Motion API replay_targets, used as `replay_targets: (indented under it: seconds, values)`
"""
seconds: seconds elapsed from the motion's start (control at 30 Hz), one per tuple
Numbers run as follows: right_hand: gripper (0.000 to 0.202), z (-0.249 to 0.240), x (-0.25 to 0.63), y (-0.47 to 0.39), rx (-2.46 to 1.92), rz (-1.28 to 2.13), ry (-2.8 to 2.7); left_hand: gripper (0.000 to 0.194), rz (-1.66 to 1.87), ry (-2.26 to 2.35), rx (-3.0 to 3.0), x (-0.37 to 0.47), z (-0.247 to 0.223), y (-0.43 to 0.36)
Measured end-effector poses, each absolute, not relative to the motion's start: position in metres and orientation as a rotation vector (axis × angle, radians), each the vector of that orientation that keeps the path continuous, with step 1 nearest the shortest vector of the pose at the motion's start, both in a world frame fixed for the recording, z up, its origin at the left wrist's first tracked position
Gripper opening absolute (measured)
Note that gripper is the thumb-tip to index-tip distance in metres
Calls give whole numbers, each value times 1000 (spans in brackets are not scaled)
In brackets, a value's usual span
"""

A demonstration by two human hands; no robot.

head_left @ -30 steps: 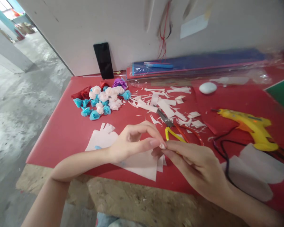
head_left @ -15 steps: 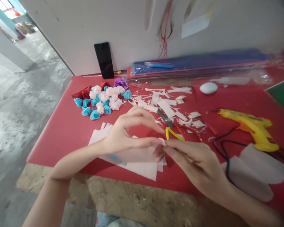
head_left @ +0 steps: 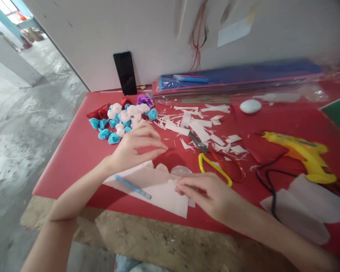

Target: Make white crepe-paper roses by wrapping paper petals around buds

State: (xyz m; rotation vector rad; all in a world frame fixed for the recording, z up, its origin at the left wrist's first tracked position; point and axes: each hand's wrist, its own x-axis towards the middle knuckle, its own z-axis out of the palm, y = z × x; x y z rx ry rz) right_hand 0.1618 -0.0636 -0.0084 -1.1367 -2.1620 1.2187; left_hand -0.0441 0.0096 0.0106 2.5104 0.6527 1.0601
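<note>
My left hand [head_left: 143, 143] hovers over the table just in front of the paper roses [head_left: 124, 115], palm down, its fingers stretched forward. Thumb and forefinger come close together at the tips, and nothing shows between them. Lower and to the right, my right hand [head_left: 209, 192] is closed in a pinch above the white paper sheets [head_left: 161, 194]. A small pale curl of paper [head_left: 172, 183] shows at its fingertips, hard to tell from the sheet behind. A blue pen [head_left: 132, 187] lies on the sheets. Behind the right hand rest pliers with yellow and red handles [head_left: 205, 149].
White paper scraps [head_left: 200, 128] litter the red tabletop [head_left: 70, 151]. On the right lie a yellow glue gun [head_left: 300, 153] with its black cord and some translucent petal-shaped sheets [head_left: 319, 200]. A white egg-shaped object [head_left: 250, 106] sits farther back. A phone [head_left: 125, 73] leans against the wall.
My hands have come apart. The left moved back to the left, over the roses' near edge; the right moved down and left, over the paper sheets, its pinch kept.
</note>
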Motion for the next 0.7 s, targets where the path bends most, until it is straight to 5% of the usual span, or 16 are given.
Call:
replay_targets:
  seconds: [0.33, 0.7]
  values:
    - [29, -45, 162, -85, -1047, 1067, -2597, 21, 322, 902, 2812, -86, -49, -5]
    - [33, -52, 164, -88, -992, 981, -2630, 21, 194, 978, 2778, -86, -57, -4]
